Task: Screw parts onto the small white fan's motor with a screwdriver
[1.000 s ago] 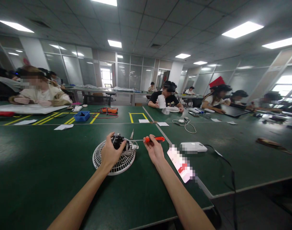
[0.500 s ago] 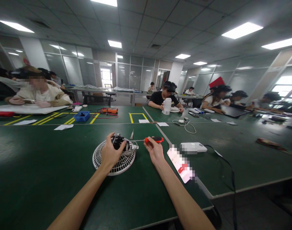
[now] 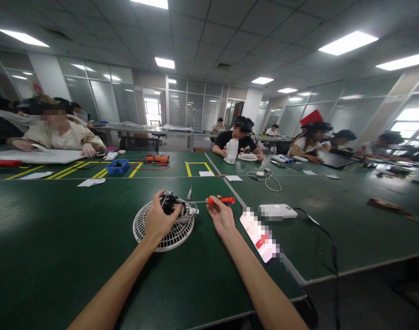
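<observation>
A round white fan grille (image 3: 177,237) lies on the green table, with a black fan motor (image 3: 168,201) and white wires on top of it. My left hand (image 3: 158,221) is wrapped round the motor, thumb on its right side and fingers over its far left side. In my right hand (image 3: 222,215) is a screwdriver (image 3: 226,200) with a red and black handle, pinched between thumb and fingers. Its shaft points left, level, and the tip reaches the motor's right side; the exact contact is too small to tell. A small pen-like tool (image 3: 189,193) lies just behind the grille.
Right of my right hand lie a phone (image 3: 259,236) and a white power bank (image 3: 277,211) with a black strap. Farther back are a blue bin (image 3: 117,167), an orange meter (image 3: 157,158) and a white cable (image 3: 273,182). A co-worker (image 3: 237,137) sits across the table.
My hands, the screwdriver and the motor look almost unmoved. Across the table, the co-worker has shifted a white cylindrical part to the left. The person at left has moved a hand to the right.
</observation>
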### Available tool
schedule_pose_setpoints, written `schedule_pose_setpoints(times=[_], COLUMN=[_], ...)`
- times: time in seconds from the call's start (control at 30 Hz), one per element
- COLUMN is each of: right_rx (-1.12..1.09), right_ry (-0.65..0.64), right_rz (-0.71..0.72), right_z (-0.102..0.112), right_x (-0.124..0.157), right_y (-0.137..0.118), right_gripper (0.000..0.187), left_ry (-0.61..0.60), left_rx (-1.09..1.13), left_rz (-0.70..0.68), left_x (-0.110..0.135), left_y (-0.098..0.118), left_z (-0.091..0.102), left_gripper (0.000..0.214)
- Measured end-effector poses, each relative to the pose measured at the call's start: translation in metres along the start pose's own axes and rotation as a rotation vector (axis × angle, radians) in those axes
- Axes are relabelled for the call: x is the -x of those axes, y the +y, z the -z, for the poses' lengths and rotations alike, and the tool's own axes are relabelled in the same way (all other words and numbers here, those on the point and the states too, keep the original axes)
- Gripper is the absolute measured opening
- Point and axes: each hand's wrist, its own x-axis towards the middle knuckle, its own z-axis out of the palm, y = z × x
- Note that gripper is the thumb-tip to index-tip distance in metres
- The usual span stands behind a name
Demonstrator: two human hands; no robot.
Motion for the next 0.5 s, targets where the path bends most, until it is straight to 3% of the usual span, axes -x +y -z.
schedule_pose_setpoints(times=[0.27,0.5], right_rx=[0.031,0.008], right_ry=[0.059,0.041], right_rz=[-0.006,-0.001], right_z=[-0.0004,0.0002], right_x=[-0.0003,-0.0036], right_y=[0.0032,0.0013], right_gripper=[0.04,0.03], left_ry=[0.002,-0.005], left_rx=[-0.003,-0.02], left_rz=[0.002,0.008], left_x=[-0.0006,0.0], left_y=[-0.0008,-0.002], left_z=[-0.001,-0.0008], left_gripper=[0.072,0.072])
